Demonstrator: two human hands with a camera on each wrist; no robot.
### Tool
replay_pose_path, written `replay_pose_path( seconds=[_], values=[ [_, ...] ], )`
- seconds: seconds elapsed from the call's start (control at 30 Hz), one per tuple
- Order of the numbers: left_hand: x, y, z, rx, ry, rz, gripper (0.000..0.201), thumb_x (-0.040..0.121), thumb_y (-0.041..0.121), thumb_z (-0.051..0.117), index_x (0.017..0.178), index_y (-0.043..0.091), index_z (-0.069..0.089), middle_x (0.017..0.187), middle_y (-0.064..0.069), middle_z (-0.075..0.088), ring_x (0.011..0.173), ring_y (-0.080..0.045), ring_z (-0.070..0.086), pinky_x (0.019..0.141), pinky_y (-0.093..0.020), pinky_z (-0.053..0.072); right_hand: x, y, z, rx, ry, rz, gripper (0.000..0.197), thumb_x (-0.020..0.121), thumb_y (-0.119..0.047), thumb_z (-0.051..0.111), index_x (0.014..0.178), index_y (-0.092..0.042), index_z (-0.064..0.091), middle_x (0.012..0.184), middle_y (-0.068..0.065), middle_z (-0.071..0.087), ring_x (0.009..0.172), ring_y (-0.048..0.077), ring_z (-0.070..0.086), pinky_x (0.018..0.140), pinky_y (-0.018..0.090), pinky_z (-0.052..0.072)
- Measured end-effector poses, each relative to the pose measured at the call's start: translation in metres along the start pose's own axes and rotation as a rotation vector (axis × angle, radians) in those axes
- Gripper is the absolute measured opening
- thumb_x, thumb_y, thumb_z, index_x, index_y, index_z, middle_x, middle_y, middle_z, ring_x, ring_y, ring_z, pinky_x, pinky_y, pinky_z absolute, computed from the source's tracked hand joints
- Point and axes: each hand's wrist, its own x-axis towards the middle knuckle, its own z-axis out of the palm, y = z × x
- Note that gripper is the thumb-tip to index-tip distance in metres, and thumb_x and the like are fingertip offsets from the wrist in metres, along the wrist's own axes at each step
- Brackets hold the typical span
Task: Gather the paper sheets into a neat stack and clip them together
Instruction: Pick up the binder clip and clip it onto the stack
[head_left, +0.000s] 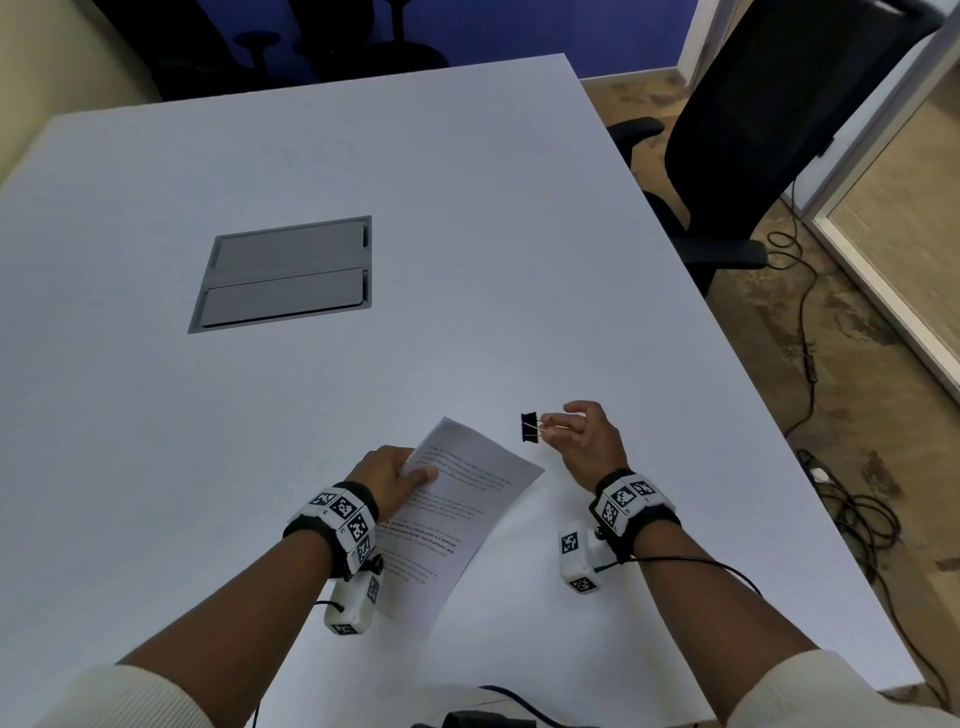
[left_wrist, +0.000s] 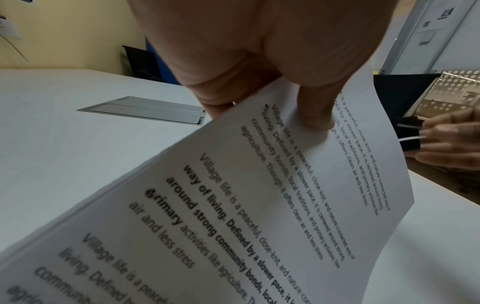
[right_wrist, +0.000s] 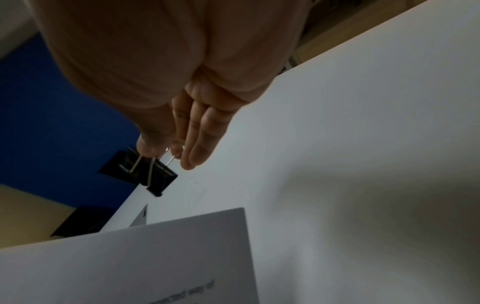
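paper sheets (head_left: 457, 512): matt printed paper | binder clip (head_left: 529, 427): black body, shiny wire handles | table (head_left: 467, 234): smooth matt white

Open white tabletop (head_left: 519, 260) from 10 to 2 o'clock of the hands; only a flush grey metal cable hatch (head_left: 285, 273) at 11 o'clock, no height. Black mesh office chair (head_left: 769, 130) stands off the table edge at 2 o'clock. Bare table gap lies between the printed white paper stack (head_left: 457, 509) and the black binder clip (head_left: 529, 427).

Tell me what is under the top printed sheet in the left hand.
More white sheets: the left wrist view shows several stacked edges below the top sheet. The left hand grips them, thumb on top; its fingers underneath are hidden, as is any print on the lower sheets.
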Motion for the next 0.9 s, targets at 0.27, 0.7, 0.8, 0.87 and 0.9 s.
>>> replay_pose_path(
  seconds=[0.27, 0.7, 0.8, 0.87, 0.9],
  values=[
    [-0.006, 0.003, -0.002, 0.040, -0.007, -0.007, 0.022, 0.090, 0.041, 0.056, 0.088, 0.022, 0.068, 0.092, -0.001, 0.073, 0.085, -0.021, 0.070, 0.078, -0.032, 0.056, -0.005, -0.040, 0.024, -0.080, -0.164, -0.129, 0.040, 0.075, -0.008, 0.073, 0.102, -0.017, 0.045, 0.097, 0.009, 0.073, 0.085, 0.016, 0.072, 0.084, 0.030, 0.057],
    [-0.012, 0.003, -0.006, 0.095, -0.012, -0.059, 0.029, 0.089, 0.043, 0.056, 0.091, 0.019, 0.072, 0.089, -0.004, 0.074, 0.082, -0.020, 0.070, 0.076, -0.032, 0.057, -0.010, -0.067, 0.044, -0.408, -0.300, -0.387, 0.045, 0.078, -0.001, 0.064, 0.075, -0.034, 0.032, 0.092, 0.006, 0.072, 0.082, 0.012, 0.071, 0.080, 0.037, 0.059],
    [-0.013, 0.003, -0.007, 0.100, -0.016, -0.059, 0.032, 0.089, 0.044, 0.056, 0.090, 0.018, 0.073, 0.089, -0.005, 0.074, 0.081, -0.021, 0.071, 0.075, -0.033, 0.057, -0.012, -0.071, 0.048, -0.483, -0.318, -0.423, 0.048, 0.080, -0.001, 0.062, 0.072, -0.036, 0.030, 0.093, 0.005, 0.071, 0.082, 0.014, 0.071, 0.080, 0.038, 0.059],
    [-0.013, 0.004, -0.007, 0.122, -0.015, -0.054, 0.036, 0.089, 0.045, 0.055, 0.089, 0.013, 0.072, 0.088, -0.009, 0.074, 0.081, -0.024, 0.071, 0.076, -0.036, 0.058, -0.013, -0.072, 0.051, -0.523, -0.339, -0.445, 0.048, 0.081, -0.003, 0.062, 0.072, -0.037, 0.030, 0.095, 0.005, 0.070, 0.083, 0.015, 0.071, 0.080, 0.039, 0.059],
    [-0.013, 0.005, -0.007, 0.131, -0.012, -0.051, 0.037, 0.089, 0.045, 0.055, 0.088, 0.011, 0.071, 0.089, -0.010, 0.074, 0.082, -0.025, 0.071, 0.076, -0.038, 0.057, -0.014, -0.073, 0.052, -0.539, -0.348, -0.457, 0.048, 0.081, -0.004, 0.062, 0.072, -0.038, 0.029, 0.095, 0.005, 0.070, 0.084, 0.015, 0.070, 0.080, 0.039, 0.059]
  ],
)
